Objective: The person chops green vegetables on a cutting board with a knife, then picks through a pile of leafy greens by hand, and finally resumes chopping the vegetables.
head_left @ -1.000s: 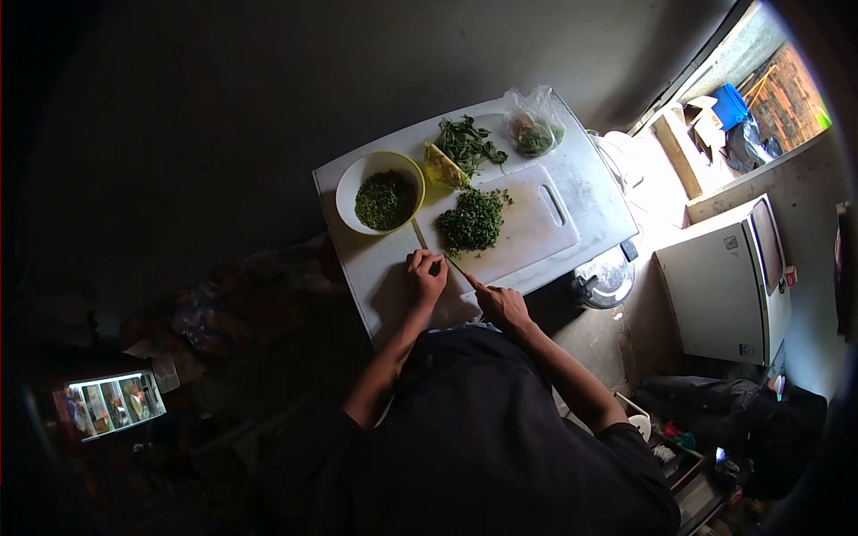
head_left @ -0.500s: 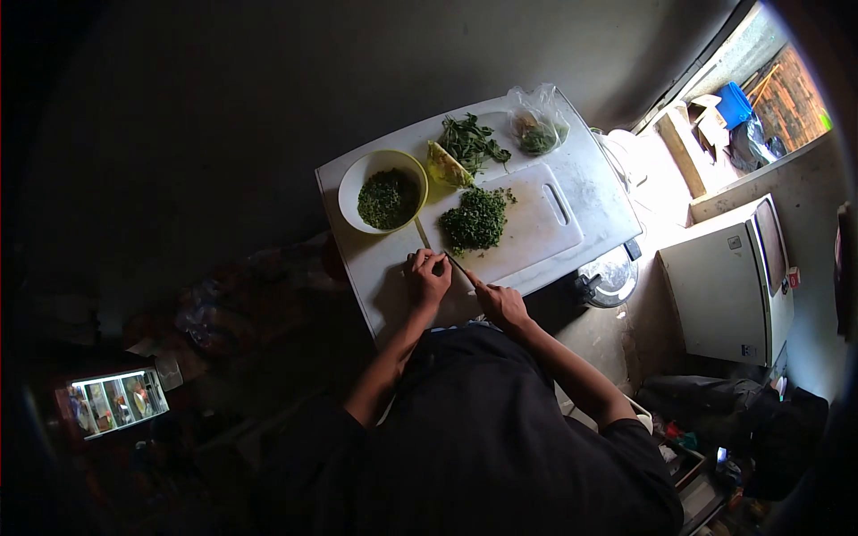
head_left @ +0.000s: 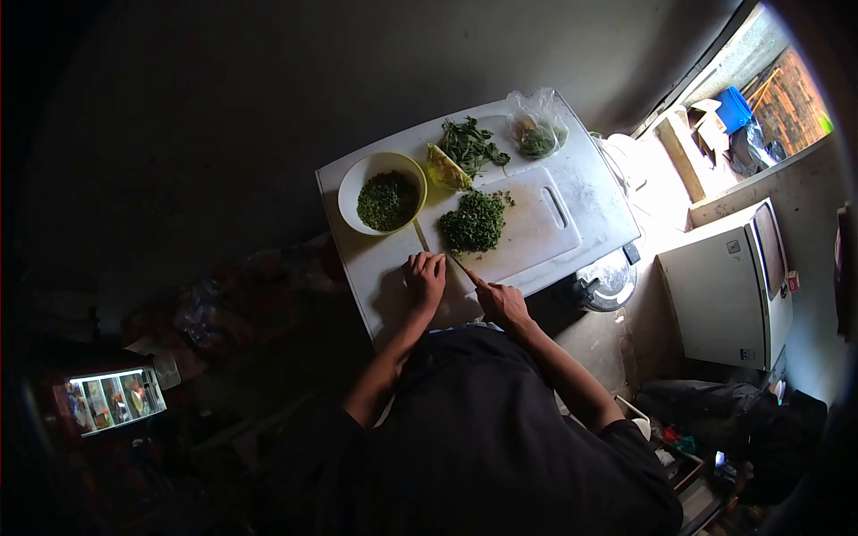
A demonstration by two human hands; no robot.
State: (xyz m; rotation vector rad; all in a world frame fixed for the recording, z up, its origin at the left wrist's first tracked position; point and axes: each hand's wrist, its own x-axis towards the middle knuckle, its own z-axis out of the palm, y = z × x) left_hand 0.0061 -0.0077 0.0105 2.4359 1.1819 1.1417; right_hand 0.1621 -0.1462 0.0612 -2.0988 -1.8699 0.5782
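Observation:
A knife is in my right hand, its blade pointing toward the near left part of the white cutting board. My left hand is just left of the blade tip, at the board's edge, fingers curled together; whatever they may hold is hidden. Beyond the blade, a pile of chopped green leaves lies on the board. A pale yellow-rimmed bowl with chopped greens inside stands to the left. Between bowl and board's far side rests a yellow-green wedge, perhaps cabbage.
Whole leafy greens and a clear plastic bag lie along the far side of the white table. Below its right edge is a pot with a lid. A small white fridge stands further right.
My left hand's fingers have drawn closer together and shifted slightly left of the blade. The right hand and knife stay almost in place; the chopped pile looks the same.

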